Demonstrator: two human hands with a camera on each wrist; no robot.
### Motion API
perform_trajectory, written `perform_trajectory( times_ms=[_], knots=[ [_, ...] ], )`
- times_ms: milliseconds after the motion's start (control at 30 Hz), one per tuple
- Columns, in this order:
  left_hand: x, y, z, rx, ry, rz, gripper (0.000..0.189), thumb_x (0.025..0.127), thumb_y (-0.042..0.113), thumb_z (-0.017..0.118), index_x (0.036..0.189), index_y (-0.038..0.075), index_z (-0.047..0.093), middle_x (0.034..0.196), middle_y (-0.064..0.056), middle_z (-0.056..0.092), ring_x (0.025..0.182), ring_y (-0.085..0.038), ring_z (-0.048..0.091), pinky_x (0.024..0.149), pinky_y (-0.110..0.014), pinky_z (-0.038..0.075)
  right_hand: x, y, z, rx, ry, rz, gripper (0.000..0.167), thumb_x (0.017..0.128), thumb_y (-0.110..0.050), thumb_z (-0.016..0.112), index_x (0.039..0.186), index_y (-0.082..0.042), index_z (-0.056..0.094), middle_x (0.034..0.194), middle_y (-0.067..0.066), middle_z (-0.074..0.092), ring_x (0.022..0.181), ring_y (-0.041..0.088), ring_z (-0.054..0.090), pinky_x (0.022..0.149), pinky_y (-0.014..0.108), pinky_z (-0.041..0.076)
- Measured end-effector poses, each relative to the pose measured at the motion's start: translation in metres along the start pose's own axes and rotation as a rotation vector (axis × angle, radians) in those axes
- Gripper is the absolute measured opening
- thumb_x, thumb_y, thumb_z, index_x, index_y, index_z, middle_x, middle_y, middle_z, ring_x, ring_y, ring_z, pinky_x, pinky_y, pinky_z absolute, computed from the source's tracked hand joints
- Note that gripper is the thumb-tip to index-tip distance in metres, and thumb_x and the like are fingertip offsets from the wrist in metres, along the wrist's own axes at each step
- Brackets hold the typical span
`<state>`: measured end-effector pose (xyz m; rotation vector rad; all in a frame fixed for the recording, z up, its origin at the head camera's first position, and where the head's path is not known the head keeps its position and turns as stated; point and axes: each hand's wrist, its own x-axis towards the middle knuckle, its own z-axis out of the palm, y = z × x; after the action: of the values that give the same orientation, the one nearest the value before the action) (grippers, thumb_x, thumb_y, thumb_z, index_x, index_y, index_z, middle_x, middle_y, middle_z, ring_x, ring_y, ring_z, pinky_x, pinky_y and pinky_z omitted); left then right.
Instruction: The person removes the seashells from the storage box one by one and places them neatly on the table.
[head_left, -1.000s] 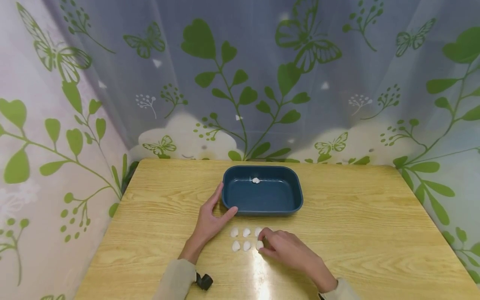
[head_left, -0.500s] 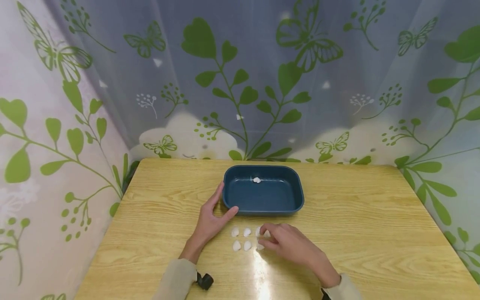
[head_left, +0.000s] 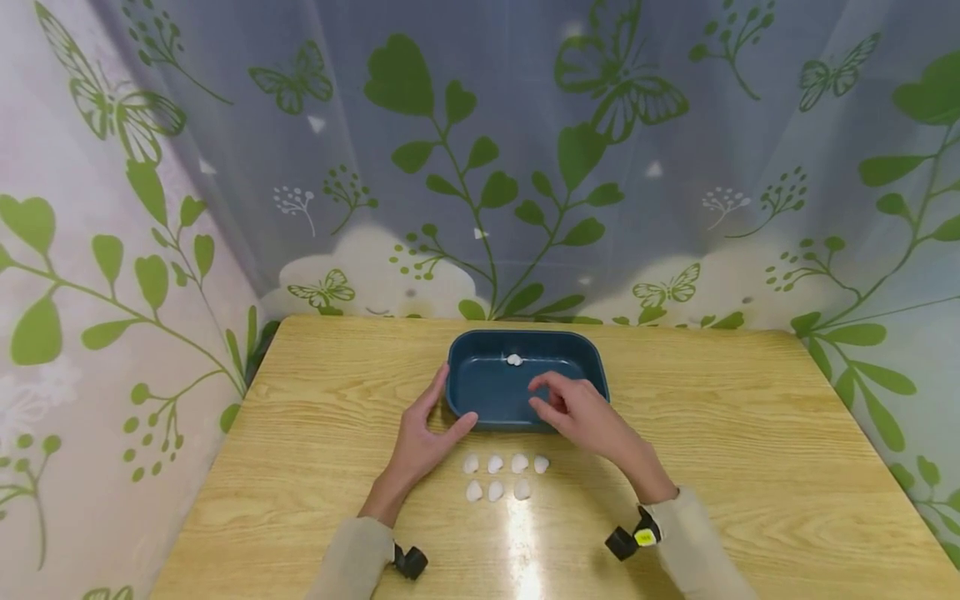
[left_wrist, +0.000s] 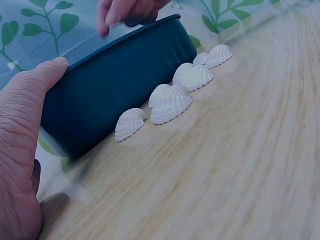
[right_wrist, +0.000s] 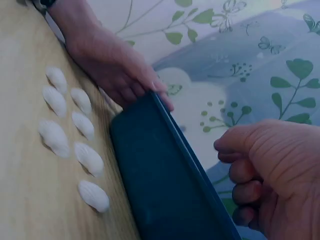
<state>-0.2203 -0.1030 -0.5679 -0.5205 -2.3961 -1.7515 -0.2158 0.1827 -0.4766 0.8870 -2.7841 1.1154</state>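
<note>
A dark blue basin [head_left: 495,408] stands on the table. My left hand [head_left: 418,437] holds it at the near left corner, thumb at the front rim and fingers along the left side. My right hand [head_left: 581,412] is over the basin's right half, fingers loosely bent and a gap between thumb and forefinger; nothing shows between them. A white ribbed seashell [head_left: 513,360] lies inside, by the far wall. In front of the basin several more seashells [left_wrist: 171,105] lie in two rows, four in the far row and three in the near one.
The wood-grain table [head_left: 750,450] reaches back to a patterned curtain [head_left: 480,167], with another side of it on the left [head_left: 112,292]. Black wrist cameras [head_left: 408,562] are strapped to both wrists.
My right hand has let go of the last seashell in the near row and moved up and away over the basin. My left hand has stayed at the basin.
</note>
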Motion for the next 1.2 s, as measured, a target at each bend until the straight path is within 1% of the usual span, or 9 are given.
perform_trajectory(
  times_ms=[133, 233, 467, 700, 933, 967, 1033, 1133, 1200],
  knots=[
    [0.0, -0.001, 0.0, 0.001, -0.002, -0.011, 0.089, 0.093, 0.031, 0.081, 0.166, 0.02, 0.032, 0.169, 0.006, 0.031, 0.156, -0.015, 0.028, 0.127, -0.045, 0.026, 0.021, 0.018, 0.001, -0.118, -0.035, 0.042, 0.027, 0.104, -0.018, 0.066, 0.126, -0.001, 0.068, 0.062, -0.009, 0.046, 0.048, 0.005, 0.037, 0.048, 0.025, 0.034],
    [0.0, -0.001, 0.0, 0.005, -0.004, -0.016, 0.089, 0.093, 0.032, 0.081, 0.166, 0.02, 0.031, 0.169, 0.007, 0.031, 0.156, -0.015, 0.028, 0.127, -0.045, 0.026, 0.034, 0.028, 0.003, -0.186, -0.075, 0.068, 0.032, 0.103, -0.016, 0.067, 0.132, -0.002, 0.066, 0.059, -0.008, 0.046, 0.046, 0.007, 0.038, 0.046, 0.024, 0.031],
    [-0.001, -0.002, 0.0, 0.007, -0.01, -0.017, 0.088, 0.094, 0.034, 0.081, 0.166, 0.023, 0.031, 0.169, 0.007, 0.03, 0.156, -0.016, 0.028, 0.127, -0.046, 0.026, 0.056, 0.041, 0.008, -0.311, -0.147, 0.122, 0.043, 0.104, -0.016, 0.066, 0.145, -0.007, 0.06, 0.055, -0.004, 0.044, 0.044, 0.01, 0.034, 0.045, 0.025, 0.026],
    [0.0, -0.001, 0.0, -0.006, -0.013, -0.008, 0.088, 0.094, 0.032, 0.08, 0.166, 0.021, 0.031, 0.169, 0.006, 0.03, 0.156, -0.017, 0.027, 0.127, -0.046, 0.026, 0.068, 0.05, 0.013, -0.376, -0.198, 0.167, 0.042, 0.106, -0.016, 0.061, 0.149, -0.013, 0.059, 0.054, -0.002, 0.044, 0.045, 0.011, 0.03, 0.045, 0.025, 0.024],
    [0.001, 0.0, 0.0, 0.0, -0.016, -0.008, 0.088, 0.094, 0.032, 0.08, 0.166, 0.02, 0.03, 0.17, 0.006, 0.029, 0.156, -0.017, 0.027, 0.127, -0.046, 0.026, 0.068, 0.053, 0.017, -0.383, -0.227, 0.207, 0.039, 0.107, -0.017, 0.06, 0.146, -0.016, 0.062, 0.058, 0.0, 0.048, 0.048, 0.012, 0.031, 0.046, 0.027, 0.024],
    [0.001, -0.001, 0.0, 0.001, -0.016, -0.007, 0.089, 0.094, 0.032, 0.08, 0.166, 0.02, 0.03, 0.17, 0.006, 0.029, 0.156, -0.017, 0.027, 0.127, -0.046, 0.026, 0.068, 0.053, 0.017, -0.382, -0.225, 0.208, 0.038, 0.107, -0.017, 0.06, 0.145, -0.016, 0.063, 0.059, 0.002, 0.05, 0.048, 0.012, 0.031, 0.046, 0.027, 0.024],
    [0.001, -0.001, -0.001, 0.002, -0.016, -0.012, 0.089, 0.094, 0.031, 0.08, 0.166, 0.02, 0.03, 0.17, 0.006, 0.029, 0.156, -0.018, 0.027, 0.127, -0.046, 0.026, 0.068, 0.052, 0.017, -0.382, -0.215, 0.206, 0.036, 0.106, -0.017, 0.062, 0.142, -0.015, 0.065, 0.068, 0.004, 0.059, 0.05, 0.013, 0.034, 0.047, 0.027, 0.025],
    [0.0, -0.001, -0.001, 0.004, -0.016, -0.021, 0.089, 0.094, 0.032, 0.08, 0.166, 0.022, 0.029, 0.17, 0.007, 0.029, 0.156, -0.017, 0.027, 0.127, -0.046, 0.026, 0.067, 0.052, 0.017, -0.393, -0.198, 0.205, 0.029, 0.105, -0.016, 0.064, 0.134, -0.014, 0.071, 0.09, 0.006, 0.073, 0.054, 0.013, 0.041, 0.048, 0.027, 0.029],
    [0.0, 0.0, -0.001, 0.009, -0.016, -0.027, 0.089, 0.094, 0.033, 0.08, 0.166, 0.023, 0.029, 0.169, 0.008, 0.029, 0.156, -0.017, 0.027, 0.127, -0.046, 0.026, 0.067, 0.052, 0.015, -0.399, -0.189, 0.208, 0.024, 0.104, -0.015, 0.065, 0.127, -0.014, 0.074, 0.104, 0.007, 0.076, 0.06, 0.013, 0.048, 0.05, 0.026, 0.034]
  ],
)
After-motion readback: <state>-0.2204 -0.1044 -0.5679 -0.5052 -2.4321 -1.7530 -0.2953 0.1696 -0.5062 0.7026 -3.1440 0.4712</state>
